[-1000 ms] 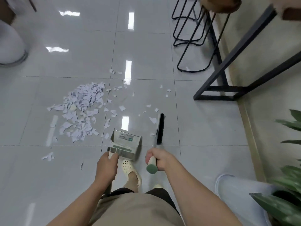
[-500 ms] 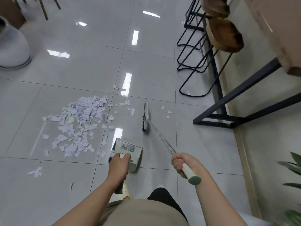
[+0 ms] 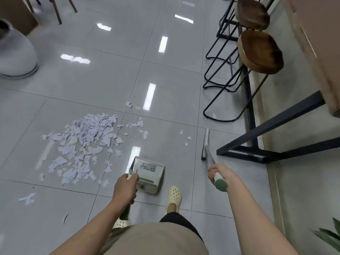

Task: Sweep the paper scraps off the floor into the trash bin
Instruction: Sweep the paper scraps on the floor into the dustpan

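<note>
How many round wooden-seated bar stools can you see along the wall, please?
2. One round brown wooden stool stands nearer, beside the black metal table frame; the second wooden stool stands just beyond it, at the top edge. More may lie out of view.

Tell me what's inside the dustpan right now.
Inside the dustpan I see only a printed label and a green strip, no paper scraps; they lie on the floor beside it. The left hand covers the pan's near left corner, so that part is hidden.
</note>
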